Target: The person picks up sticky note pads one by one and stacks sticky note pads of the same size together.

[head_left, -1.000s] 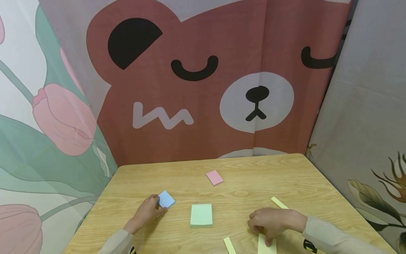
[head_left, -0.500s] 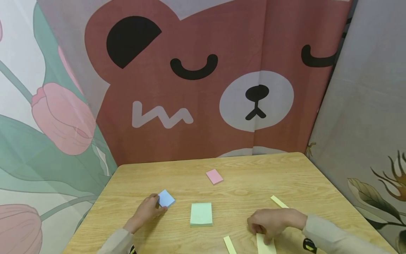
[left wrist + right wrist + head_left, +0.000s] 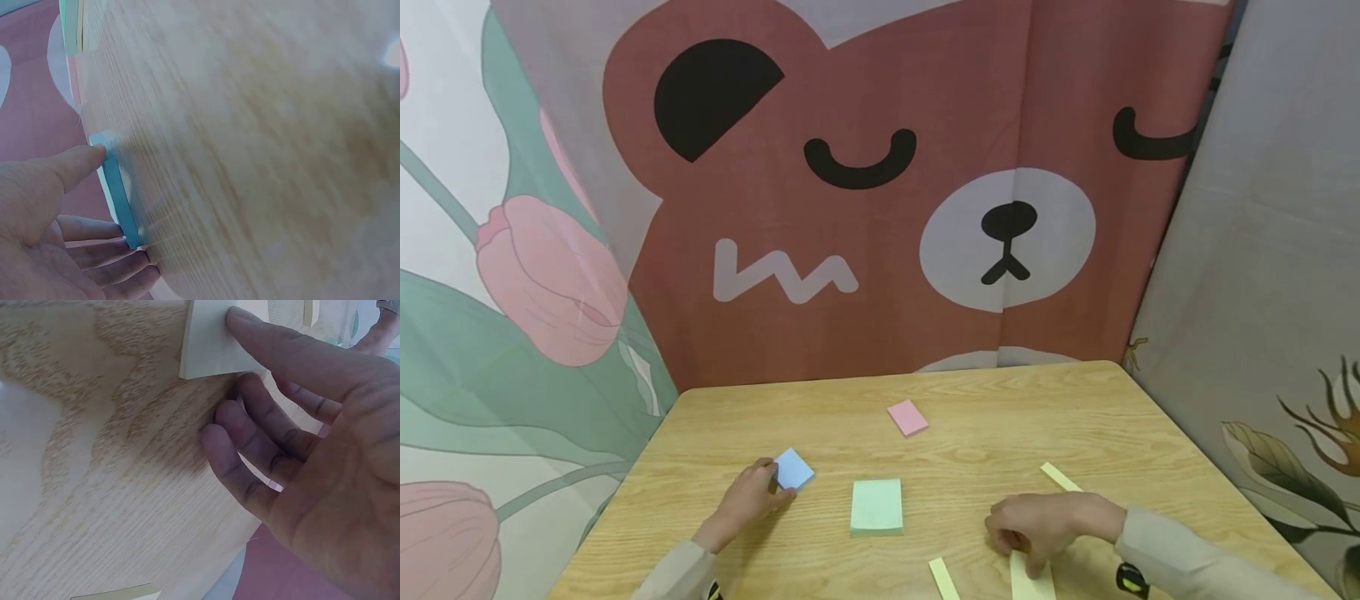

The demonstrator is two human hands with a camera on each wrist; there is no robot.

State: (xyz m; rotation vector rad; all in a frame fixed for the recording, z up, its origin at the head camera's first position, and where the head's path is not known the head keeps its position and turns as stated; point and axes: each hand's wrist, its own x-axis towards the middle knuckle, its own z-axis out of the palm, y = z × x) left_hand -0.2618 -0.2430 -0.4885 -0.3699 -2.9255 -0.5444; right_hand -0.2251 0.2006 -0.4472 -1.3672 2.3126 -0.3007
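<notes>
Nothing moved, left fingers [image 3: 94, 229] pinching cornerwise blue pad [image 3: 793, 470], right fingers [image 3: 253, 437] gripping forward-pointing yellow pad [image 3: 214, 344]

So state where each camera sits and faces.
Head: worn there, facing forward and down at wooden table; left hand, right hand and sleeves show.
Left wrist: worn there, facing the blue sticky-note pad; left hand shows.
Right wrist: worn there, facing yellow sticky notes; right hand, part of left show.
Head and left wrist share the blue pad.
</notes>
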